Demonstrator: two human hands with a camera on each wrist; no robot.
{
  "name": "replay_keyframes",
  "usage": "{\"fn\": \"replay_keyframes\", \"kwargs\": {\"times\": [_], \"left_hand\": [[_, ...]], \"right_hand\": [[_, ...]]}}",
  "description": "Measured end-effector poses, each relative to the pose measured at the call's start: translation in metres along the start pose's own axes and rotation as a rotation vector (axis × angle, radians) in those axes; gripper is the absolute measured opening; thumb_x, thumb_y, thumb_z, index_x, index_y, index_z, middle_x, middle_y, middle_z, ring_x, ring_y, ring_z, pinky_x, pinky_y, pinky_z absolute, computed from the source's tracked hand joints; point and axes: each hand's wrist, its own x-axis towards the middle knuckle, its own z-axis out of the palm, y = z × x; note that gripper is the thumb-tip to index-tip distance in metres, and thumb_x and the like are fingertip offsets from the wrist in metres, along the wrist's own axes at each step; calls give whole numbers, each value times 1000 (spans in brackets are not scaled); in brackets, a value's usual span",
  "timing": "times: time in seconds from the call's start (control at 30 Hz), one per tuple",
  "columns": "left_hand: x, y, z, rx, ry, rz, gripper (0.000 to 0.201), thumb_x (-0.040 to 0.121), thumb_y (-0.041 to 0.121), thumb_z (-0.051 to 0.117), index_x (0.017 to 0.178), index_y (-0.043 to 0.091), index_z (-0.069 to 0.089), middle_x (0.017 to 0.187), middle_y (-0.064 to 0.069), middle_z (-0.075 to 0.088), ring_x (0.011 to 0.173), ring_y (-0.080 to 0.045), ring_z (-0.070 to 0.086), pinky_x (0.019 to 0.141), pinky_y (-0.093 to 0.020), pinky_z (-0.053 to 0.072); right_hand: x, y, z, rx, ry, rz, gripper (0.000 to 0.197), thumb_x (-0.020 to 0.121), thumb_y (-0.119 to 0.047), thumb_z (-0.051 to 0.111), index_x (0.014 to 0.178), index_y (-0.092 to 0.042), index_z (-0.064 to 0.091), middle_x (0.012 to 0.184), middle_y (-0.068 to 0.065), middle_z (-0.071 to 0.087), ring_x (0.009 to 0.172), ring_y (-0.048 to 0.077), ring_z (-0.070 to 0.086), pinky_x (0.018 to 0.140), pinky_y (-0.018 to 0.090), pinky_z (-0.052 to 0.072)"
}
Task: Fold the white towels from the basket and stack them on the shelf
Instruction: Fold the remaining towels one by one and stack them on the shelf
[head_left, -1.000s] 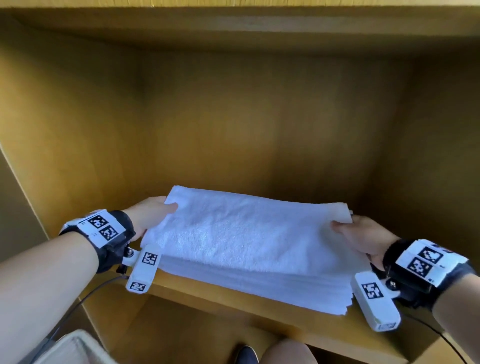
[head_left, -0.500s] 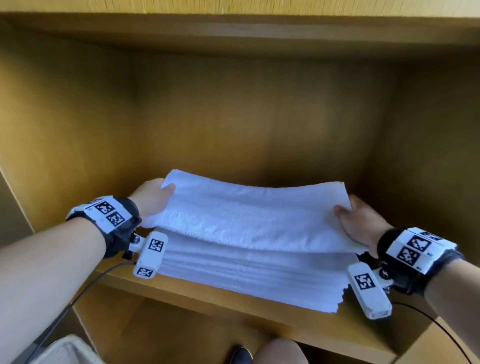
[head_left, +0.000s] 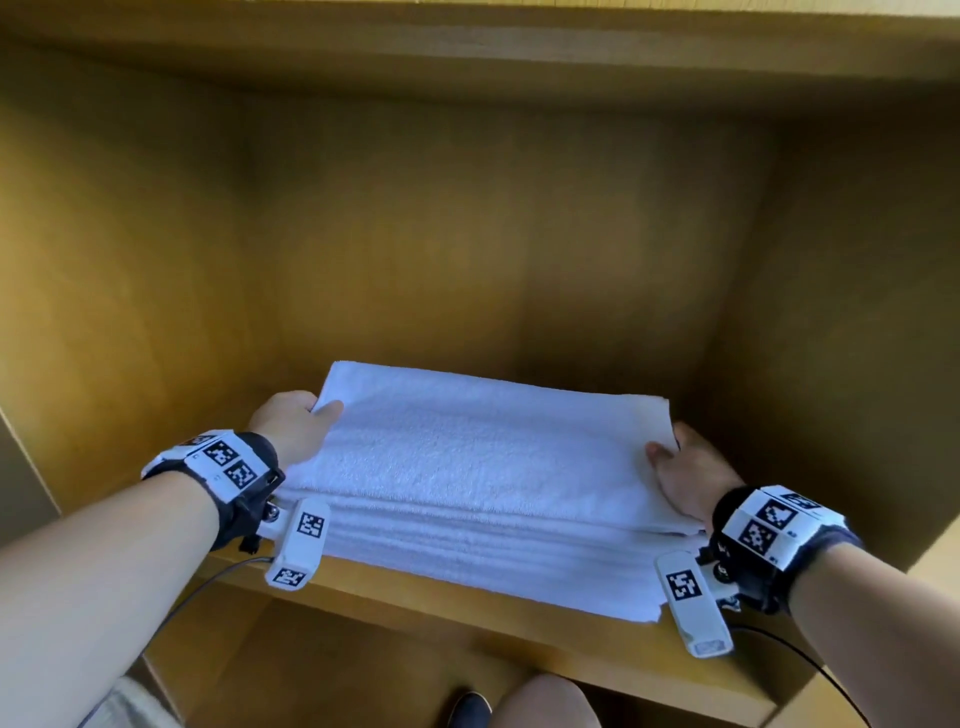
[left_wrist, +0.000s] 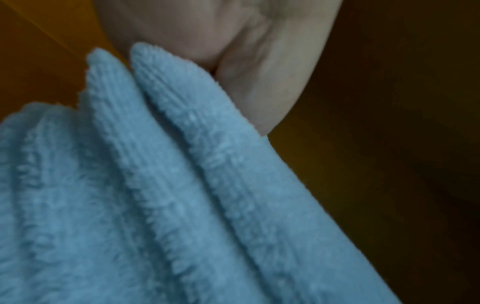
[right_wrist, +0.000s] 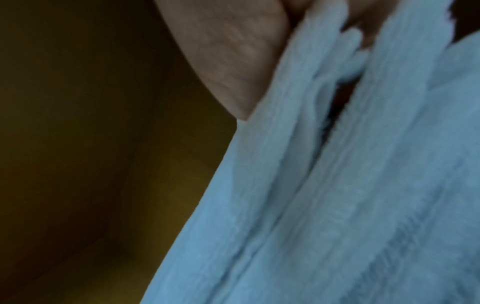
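Note:
A folded white towel lies on top of a stack of folded white towels on the wooden shelf. My left hand pinches the top towel's left edge, thumb on top. At the right edge my right hand grips the same towel, thumb over the cloth and fingers beneath. The left wrist view shows thick towel folds against my palm. In the right wrist view towel layers run up beside the hand; the fingertips are hidden in both.
The shelf sits in a wooden cabinet with a back wall, a left wall and a right wall close around the stack. A white basket edge shows at bottom left. A knee and a shoe are below the shelf.
Both hands have carried the top towel deeper into the cabinet and lowered it onto the stack; it now lies flat instead of hanging above the pile.

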Motion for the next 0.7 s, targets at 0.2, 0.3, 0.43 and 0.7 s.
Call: {"fn": "replay_keyframes", "kwargs": {"times": [0.2, 0.3, 0.43, 0.7], "left_hand": [[-17, 9, -5, 232, 40, 21, 54, 102, 56, 57, 71, 15, 42, 64, -3, 40, 56, -21, 38, 53, -31, 24], [-23, 5, -10, 285, 38, 2, 56, 101, 57, 58, 70, 14, 43, 60, -3, 42, 53, -20, 40, 50, -29, 24], [-35, 4, -13, 302, 68, -3, 47, 102, 48, 63, 80, 10, 47, 68, -5, 49, 61, -23, 47, 52, -30, 28], [-49, 17, -29, 267, 71, 106, 24, 96, 45, 68, 107, 25, 58, 101, 4, 62, 91, -20, 60, 74, -34, 54]], "right_hand": [[-8, -1, -1, -61, 35, 66, 46, 105, -36, 62, 139, -7, 52, 134, 18, 64, 125, 39, 60, 107, 44, 47], [-16, -1, -3, -117, 70, 70, 51, 101, -40, 68, 133, -5, 47, 130, 22, 62, 119, 42, 62, 99, 45, 50], [-32, -5, -7, -195, 95, 31, 50, 97, -37, 73, 126, -9, 42, 125, 21, 61, 113, 42, 63, 94, 47, 53], [-42, -40, -12, -482, 7, -152, 37, 99, -35, 67, 124, -11, 52, 118, 13, 66, 107, 32, 63, 86, 36, 53]]}}
